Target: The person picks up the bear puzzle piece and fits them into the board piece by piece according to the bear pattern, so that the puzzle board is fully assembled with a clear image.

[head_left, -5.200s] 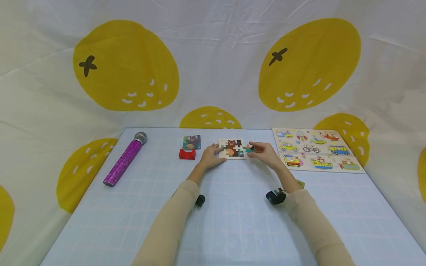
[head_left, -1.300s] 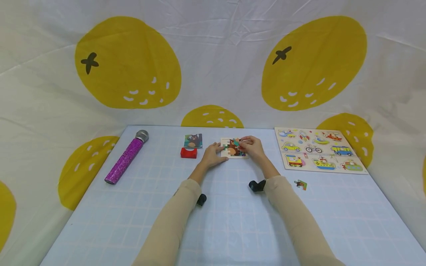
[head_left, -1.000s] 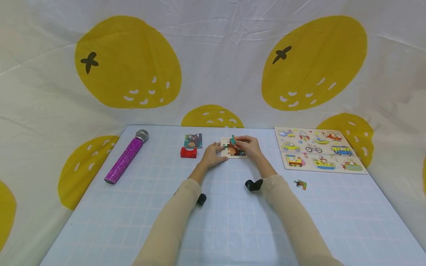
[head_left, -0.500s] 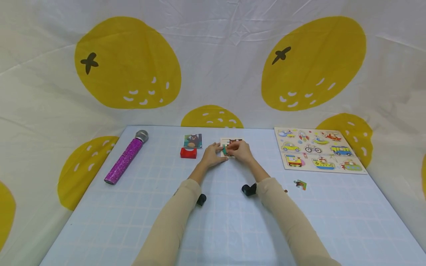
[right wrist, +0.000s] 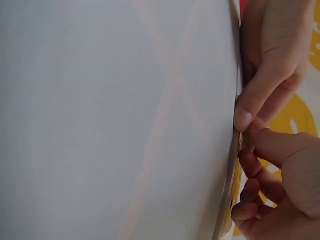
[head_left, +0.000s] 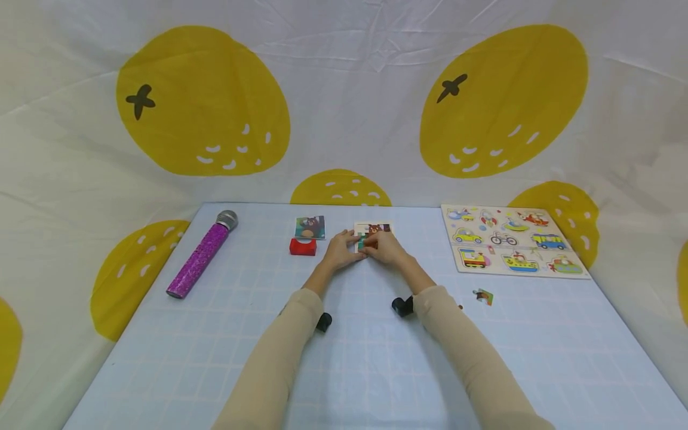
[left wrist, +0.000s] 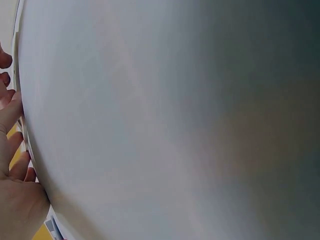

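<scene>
A small jigsaw puzzle board (head_left: 357,227) with a bear picture lies at the table's far middle. My left hand (head_left: 337,251) holds its left side, thumb at the near edge. Over the board's lower part, my right hand (head_left: 386,248) pinches a teal jigsaw piece (head_left: 362,243) between thumb and fingers, low against the tray. The right wrist view shows both thumbs close together at the board's edge, the left hand (right wrist: 280,55) above the right hand (right wrist: 295,185). Most of the piece and the board's lower right are hidden by my fingers. Only the left hand's edge (left wrist: 15,165) shows in the left wrist view.
A loose jigsaw piece (head_left: 485,297) lies right of my right sleeve, which partly covers another brown bit (head_left: 460,307). Left of the board are a bear picture card (head_left: 310,227), a red block (head_left: 303,247) and a purple glitter microphone (head_left: 201,257). A vehicle peg puzzle (head_left: 491,240) lies at right.
My right hand has brought the teal piece from right of the board, over its top, then down to the lower left, turning it. The left hand has stayed at the board's left side.
</scene>
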Available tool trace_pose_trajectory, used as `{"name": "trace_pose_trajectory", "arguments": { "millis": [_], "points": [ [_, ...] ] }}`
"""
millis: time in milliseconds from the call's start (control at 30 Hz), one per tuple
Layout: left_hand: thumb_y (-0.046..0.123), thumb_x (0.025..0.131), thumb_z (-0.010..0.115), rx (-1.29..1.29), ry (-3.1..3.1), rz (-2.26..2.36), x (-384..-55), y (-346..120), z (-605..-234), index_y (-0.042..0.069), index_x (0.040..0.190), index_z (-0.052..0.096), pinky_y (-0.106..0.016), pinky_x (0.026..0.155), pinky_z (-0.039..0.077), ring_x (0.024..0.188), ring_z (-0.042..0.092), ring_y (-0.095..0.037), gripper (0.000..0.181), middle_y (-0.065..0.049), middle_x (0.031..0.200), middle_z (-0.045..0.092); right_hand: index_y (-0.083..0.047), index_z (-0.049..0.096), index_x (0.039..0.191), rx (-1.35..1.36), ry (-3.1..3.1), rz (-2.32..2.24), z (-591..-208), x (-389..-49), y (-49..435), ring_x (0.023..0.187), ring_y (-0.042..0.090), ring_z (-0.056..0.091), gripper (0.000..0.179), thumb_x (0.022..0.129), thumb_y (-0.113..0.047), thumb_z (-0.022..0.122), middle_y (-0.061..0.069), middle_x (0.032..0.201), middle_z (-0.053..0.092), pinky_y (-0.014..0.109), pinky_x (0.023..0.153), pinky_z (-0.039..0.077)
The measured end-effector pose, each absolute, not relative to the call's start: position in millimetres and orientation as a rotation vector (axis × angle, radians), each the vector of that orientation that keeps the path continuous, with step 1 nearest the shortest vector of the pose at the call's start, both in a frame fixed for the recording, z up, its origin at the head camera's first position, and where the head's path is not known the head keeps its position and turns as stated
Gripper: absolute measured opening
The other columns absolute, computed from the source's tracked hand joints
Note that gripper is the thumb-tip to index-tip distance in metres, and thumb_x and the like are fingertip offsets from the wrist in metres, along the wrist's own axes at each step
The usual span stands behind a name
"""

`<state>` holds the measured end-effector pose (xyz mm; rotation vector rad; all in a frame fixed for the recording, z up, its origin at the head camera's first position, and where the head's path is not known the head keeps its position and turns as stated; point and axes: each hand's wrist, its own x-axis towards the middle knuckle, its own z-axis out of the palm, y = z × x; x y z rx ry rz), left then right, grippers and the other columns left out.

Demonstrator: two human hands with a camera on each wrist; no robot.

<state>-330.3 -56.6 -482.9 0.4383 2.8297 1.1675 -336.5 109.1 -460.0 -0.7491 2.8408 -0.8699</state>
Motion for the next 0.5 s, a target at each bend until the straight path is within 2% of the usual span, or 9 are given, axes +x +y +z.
{"name": "trace_pose_trajectory", "arguments": {
  "millis": [300,367,500],
  "points": [
    [0.024,0.08,0.076,0.453,2.831,1.2,-331.3,-56.6,-485.6,0.003,0.127,0.058,-0.049,0.111,0.027,0.136,0.032,-0.036,0.055,-0.016,0.142,0.044,0.005,0.068,0.109,-0.845,2.852,-0.723,-458.1,-337.7,107.0,0.104,0.033,0.06,0.025,0.089,-0.01,0.063,0.018,0.106,0.068,0.044,0.092,0.048],
    [0.025,0.079,0.076,0.455,2.831,1.201,-331.3,-56.8,-486.4,0.003,0.127,0.058,-0.049,0.11,0.027,0.136,0.032,-0.037,0.055,-0.017,0.142,0.044,0.002,0.069,0.108,-0.829,2.882,-0.678,-459.1,-337.6,107.0,0.112,0.038,0.055,0.024,0.089,-0.012,0.064,0.018,0.107,0.068,0.048,0.097,0.043],
    [0.025,0.08,0.076,0.46,2.832,1.197,-331.8,-56.7,-487.3,0.002,0.127,0.058,-0.048,0.111,0.027,0.136,0.032,-0.037,0.056,-0.017,0.141,0.045,-0.001,0.071,0.106,-0.811,2.931,-0.633,-461.0,-338.2,108.1,0.118,0.04,0.049,0.023,0.088,-0.015,0.066,0.019,0.115,0.064,0.052,0.099,0.038]
  ]
}}
